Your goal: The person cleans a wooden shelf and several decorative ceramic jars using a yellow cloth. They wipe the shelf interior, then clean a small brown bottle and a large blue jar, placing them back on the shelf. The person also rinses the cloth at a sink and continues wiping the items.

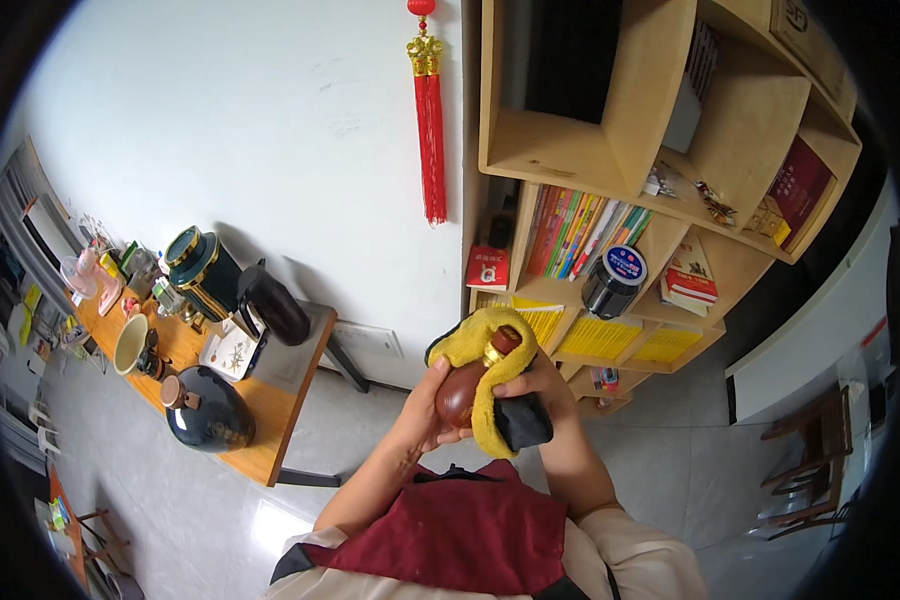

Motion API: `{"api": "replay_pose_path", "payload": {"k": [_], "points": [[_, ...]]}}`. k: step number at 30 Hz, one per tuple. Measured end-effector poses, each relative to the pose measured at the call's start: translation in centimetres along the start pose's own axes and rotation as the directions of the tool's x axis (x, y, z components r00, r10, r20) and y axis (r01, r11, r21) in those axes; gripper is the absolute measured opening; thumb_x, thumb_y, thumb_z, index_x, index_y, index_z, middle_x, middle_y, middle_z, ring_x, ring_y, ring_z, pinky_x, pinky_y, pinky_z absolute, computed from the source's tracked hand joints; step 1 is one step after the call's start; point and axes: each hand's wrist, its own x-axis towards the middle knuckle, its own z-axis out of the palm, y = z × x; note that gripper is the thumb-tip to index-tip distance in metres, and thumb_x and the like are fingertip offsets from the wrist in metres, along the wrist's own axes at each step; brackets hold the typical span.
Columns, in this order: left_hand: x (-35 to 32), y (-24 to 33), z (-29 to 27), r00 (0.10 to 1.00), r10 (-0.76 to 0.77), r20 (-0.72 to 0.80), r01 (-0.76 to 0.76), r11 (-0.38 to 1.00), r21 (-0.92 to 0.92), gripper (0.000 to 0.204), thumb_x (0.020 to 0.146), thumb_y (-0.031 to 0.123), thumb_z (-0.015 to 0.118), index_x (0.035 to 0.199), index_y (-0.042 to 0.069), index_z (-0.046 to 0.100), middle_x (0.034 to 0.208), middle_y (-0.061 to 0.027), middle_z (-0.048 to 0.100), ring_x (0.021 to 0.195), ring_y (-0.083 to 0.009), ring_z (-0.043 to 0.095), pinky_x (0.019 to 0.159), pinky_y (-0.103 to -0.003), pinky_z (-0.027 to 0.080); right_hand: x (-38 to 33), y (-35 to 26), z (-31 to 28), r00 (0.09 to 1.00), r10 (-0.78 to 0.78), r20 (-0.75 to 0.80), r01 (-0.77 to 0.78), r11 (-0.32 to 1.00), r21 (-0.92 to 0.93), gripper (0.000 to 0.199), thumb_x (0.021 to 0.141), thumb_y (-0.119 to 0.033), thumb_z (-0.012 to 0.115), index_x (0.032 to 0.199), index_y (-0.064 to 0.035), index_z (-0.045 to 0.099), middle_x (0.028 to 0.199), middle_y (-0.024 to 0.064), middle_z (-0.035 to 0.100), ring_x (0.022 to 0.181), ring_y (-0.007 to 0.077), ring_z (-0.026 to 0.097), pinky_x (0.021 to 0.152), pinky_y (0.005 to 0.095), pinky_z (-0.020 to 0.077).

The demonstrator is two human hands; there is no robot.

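Observation:
In front of my chest I hold a glossy reddish-brown round bottle [457, 396] with a gold neck and a brown stopper; it looks gourd-shaped. My left hand [428, 408] is closed around the bottle's rounded body from the left and below. A yellow cloth [486, 418] with a dark grey back drapes over the bottle's top and down its right side. On the right, my right hand [536, 384] grips this cloth against the bottle, thumb across the yellow face. Part of the bottle is hidden beneath the cloth.
A wooden shelf unit [610, 160] with books and a dark jar [615, 283] stands ahead and right. To the left, a wooden table [260, 462] bears a big dark jar [210, 410], a black kettle [273, 303] and a green-gold container [202, 268]. A red tassel [430, 150] hangs on the wall.

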Motion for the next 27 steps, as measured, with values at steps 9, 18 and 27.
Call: {"api": "replay_pose_path", "payload": {"k": [9,18,27], "points": [[0.3,-1.2,3.8,0.715,0.695,-0.080,-0.254,0.365,0.896,0.040,0.092,0.024,0.050,0.120,0.000,0.035,0.110,-0.0133,0.050,0.098,-0.0195,0.053,0.083,-0.029,0.044,0.1,-0.5,1.1,0.953,-0.186,-0.238,0.179,0.983,-0.049,0.041,0.070,-0.009,0.070,0.106,0.0010,0.054,0.097,0.0073,0.060,0.088,0.0158,0.058,0.080,0.0278,0.0462],[1.0,-3.1,4.5,0.788,0.463,-0.406,-0.364,0.882,0.299,0.056,0.093,0.052,0.028,0.119,0.004,0.040,0.102,-0.0094,0.054,0.080,-0.0139,0.052,0.066,-0.026,0.042,-1.1,-0.1,1.9,0.964,-0.163,-0.208,0.171,0.985,0.022,0.049,0.070,-0.012,0.071,0.112,0.0013,0.050,0.103,0.0090,0.059,0.095,0.0179,0.057,0.085,0.0305,0.0447],[-0.1,-1.5,6.5,0.875,-0.002,-0.485,-0.013,1.000,-0.028,0.069,0.081,0.073,0.026,0.095,0.010,0.052,0.059,0.0005,0.045,0.039,-0.0061,0.025,0.034,-0.020,0.013,-1.7,0.5,0.5,0.973,-0.012,-0.230,0.041,0.992,0.123,0.062,0.066,-0.013,0.066,0.121,0.0004,0.042,0.115,0.0137,0.053,0.106,0.0252,0.053,0.095,0.0363,0.0412]]}}
